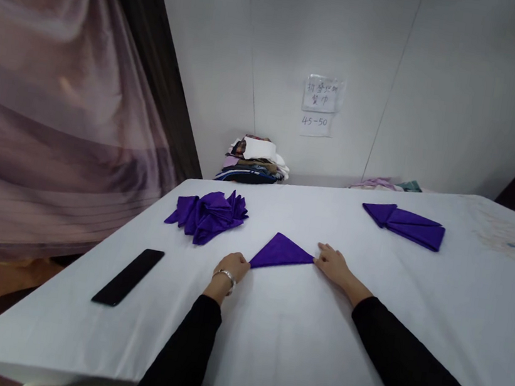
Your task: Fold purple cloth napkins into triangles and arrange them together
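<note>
A purple cloth napkin (282, 251), folded into a triangle, lies flat on the white-covered table with its peak pointing away from me. My left hand (233, 267), with a silver bracelet at the wrist, pinches its left corner. At the opposite corner, my right hand (331, 263) grips the tip between thumb and fingers, its index finger stretched outward. Beyond my left hand sits a loose heap of crumpled purple napkins (211, 213). Folded purple napkins (407, 225) rest at the far right.
A black phone-like slab (128, 277) lies on the white tablecloth (294, 343) at the left. Behind the table's far edge is a stack of folded clothes (257, 160). Handwritten paper signs (320, 103) hang on the wall. A pinkish curtain (54, 109) drapes along the left side.
</note>
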Demonstrator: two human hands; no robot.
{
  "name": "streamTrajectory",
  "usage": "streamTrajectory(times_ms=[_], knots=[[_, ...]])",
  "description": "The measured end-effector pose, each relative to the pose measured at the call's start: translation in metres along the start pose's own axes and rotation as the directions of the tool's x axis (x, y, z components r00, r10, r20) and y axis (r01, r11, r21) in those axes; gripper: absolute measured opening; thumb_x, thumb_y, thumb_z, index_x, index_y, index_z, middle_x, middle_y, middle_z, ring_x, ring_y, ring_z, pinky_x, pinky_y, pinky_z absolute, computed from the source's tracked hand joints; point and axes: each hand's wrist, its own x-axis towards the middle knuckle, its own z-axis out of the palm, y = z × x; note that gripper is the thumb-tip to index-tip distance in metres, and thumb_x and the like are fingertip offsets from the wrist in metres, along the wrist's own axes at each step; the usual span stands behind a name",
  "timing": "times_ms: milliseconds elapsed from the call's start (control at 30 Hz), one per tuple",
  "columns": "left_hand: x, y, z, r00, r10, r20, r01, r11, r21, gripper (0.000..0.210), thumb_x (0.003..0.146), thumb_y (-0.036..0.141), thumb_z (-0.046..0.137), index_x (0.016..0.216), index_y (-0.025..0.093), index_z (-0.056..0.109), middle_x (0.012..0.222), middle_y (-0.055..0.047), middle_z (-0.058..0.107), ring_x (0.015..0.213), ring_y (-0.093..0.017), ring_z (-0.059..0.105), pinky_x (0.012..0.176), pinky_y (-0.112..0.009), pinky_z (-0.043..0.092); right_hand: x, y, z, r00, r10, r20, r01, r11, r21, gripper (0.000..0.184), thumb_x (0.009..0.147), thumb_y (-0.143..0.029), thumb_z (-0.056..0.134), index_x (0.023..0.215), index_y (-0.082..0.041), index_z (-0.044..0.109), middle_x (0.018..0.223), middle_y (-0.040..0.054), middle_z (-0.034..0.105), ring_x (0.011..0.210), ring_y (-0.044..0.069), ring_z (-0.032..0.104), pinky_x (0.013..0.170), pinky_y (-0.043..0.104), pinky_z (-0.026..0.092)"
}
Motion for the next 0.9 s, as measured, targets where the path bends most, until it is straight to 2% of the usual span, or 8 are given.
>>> streamTrajectory(times_ms=[100, 200, 333, 433, 667, 733, 833, 900], knots=[[0.003, 0.019, 0.002, 0.989, 0.057, -0.134, -0.056, 0.998, 0.012, 0.033, 0.082, 0.042, 0.042, 0.093, 0.018, 0.061, 0.103, -0.010, 0.063, 0.100, -0.023, 0.056, 0.083, -0.033, 0.043, 0.001, 0.001, 0.001, 1.000, 0.002, 0.001, -0.002, 1.000, 0.000, 0.021, 0.081, -0.031, 0.046, 0.068, -0.019, 0.057, 0.140, 0.0072, 0.035, 0.131, 0.022, 0.023, 0.103, 0.045, 0.016], [0.009, 0.047, 0.018, 0.937, 0.289, -0.198, -0.283, 0.957, 0.056, 0.040, 0.085, 0.043, 0.037, 0.116, 0.022, 0.051, 0.128, -0.007, 0.049, 0.121, -0.020, 0.039, 0.100, -0.034, 0.030, 0.002, 0.003, 0.003, 1.000, 0.009, 0.001, -0.009, 1.000, -0.004, 0.021, 0.080, -0.031, 0.046, 0.067, -0.019, 0.056, 0.140, 0.0069, 0.035, 0.131, 0.022, 0.023, 0.104, 0.044, 0.016], [0.019, 0.070, 0.048, 0.835, 0.549, -0.038, -0.538, 0.828, 0.160, 0.054, 0.085, 0.053, 0.030, 0.133, 0.027, 0.033, 0.145, -0.002, 0.026, 0.134, -0.023, 0.016, 0.107, -0.047, 0.013, 0.003, 0.004, 0.004, 1.000, 0.020, -0.002, -0.020, 1.000, 0.004, 0.021, 0.080, -0.032, 0.047, 0.065, -0.019, 0.054, 0.140, 0.0073, 0.035, 0.131, 0.022, 0.023, 0.104, 0.044, 0.015], [0.024, 0.071, 0.062, 0.821, 0.565, 0.084, -0.570, 0.799, 0.194, 0.068, 0.082, 0.063, 0.021, 0.137, 0.024, 0.028, 0.146, -0.006, 0.023, 0.135, -0.025, 0.011, 0.107, -0.052, 0.009, 0.003, 0.002, 0.004, 1.000, 0.014, -0.007, -0.014, 1.000, 0.014, 0.021, 0.080, -0.033, 0.047, 0.065, -0.019, 0.053, 0.140, 0.0074, 0.036, 0.131, 0.021, 0.023, 0.104, 0.044, 0.015], [0.027, 0.066, 0.065, 0.816, 0.568, 0.110, -0.577, 0.784, 0.228, 0.074, 0.079, 0.068, 0.014, 0.138, 0.025, 0.025, 0.148, -0.006, 0.019, 0.135, -0.026, 0.009, 0.107, -0.052, 0.006, -0.002, 0.009, -0.004, 1.000, 0.009, 0.011, -0.010, 0.999, 0.051, 0.015, 0.076, -0.030, 0.050, 0.067, -0.020, 0.057, 0.139, 0.0064, 0.038, 0.131, 0.022, 0.025, 0.104, 0.044, 0.016], [0.027, 0.067, 0.064, 0.816, 0.568, 0.110, -0.577, 0.786, 0.223, 0.073, 0.079, 0.068, 0.015, 0.138, 0.026, 0.025, 0.148, -0.006, 0.019, 0.135, -0.027, 0.009, 0.106, -0.053, 0.006, -0.006, 0.012, -0.007, 0.998, 0.036, -0.045, -0.031, 0.995, 0.094, 0.012, 0.075, -0.028, 0.049, 0.074, -0.021, 0.059, 0.137, 0.0064, 0.041, 0.128, 0.023, 0.031, 0.103, 0.043, 0.020], [0.028, 0.068, 0.064, 0.816, 0.566, 0.122, -0.578, 0.786, 0.219, 0.071, 0.079, 0.068, 0.018, 0.137, 0.028, 0.026, 0.148, -0.005, 0.018, 0.135, -0.028, 0.009, 0.106, -0.054, 0.007, -0.012, 0.003, -0.009, 0.974, 0.057, -0.218, -0.026, 0.989, 0.143, 0.026, 0.080, -0.033, 0.042, 0.096, -0.021, 0.059, 0.135, 0.0067, 0.042, 0.126, 0.024, 0.034, 0.103, 0.041, 0.024], [0.028, 0.067, 0.064, 0.818, 0.562, 0.121, -0.574, 0.787, 0.228, 0.068, 0.079, 0.066, 0.020, 0.137, 0.029, 0.026, 0.148, -0.004, 0.018, 0.135, -0.028, 0.008, 0.106, -0.054, 0.007, -0.015, -0.019, -0.007, 0.960, -0.054, -0.276, 0.085, 0.991, 0.101, 0.036, 0.083, -0.039, 0.040, 0.111, -0.021, 0.054, 0.137, 0.0067, 0.040, 0.129, 0.023, 0.027, 0.105, 0.043, 0.017]])
